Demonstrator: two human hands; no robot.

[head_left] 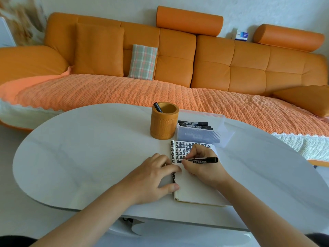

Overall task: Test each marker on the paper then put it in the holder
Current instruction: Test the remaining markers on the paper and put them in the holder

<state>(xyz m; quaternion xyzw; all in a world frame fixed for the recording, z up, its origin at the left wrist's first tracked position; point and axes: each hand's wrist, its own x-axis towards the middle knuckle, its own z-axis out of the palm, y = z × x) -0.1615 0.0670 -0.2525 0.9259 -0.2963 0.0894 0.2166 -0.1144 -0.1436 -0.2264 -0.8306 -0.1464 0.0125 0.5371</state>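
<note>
on the white oval bench [80,148], the left grip [154,177] lies open, fingers pressing the left edge of the white paper pad [197,191]. behind it stands the orange-brown cylindrical holder [164,122] with a single dark marker [158,107] inside. the right grip [201,166] pinches a black labelled marker [201,160], tip on the paper among black marks. far right, a clear plastic box [201,134] holds spare black markers [194,124].
</note>
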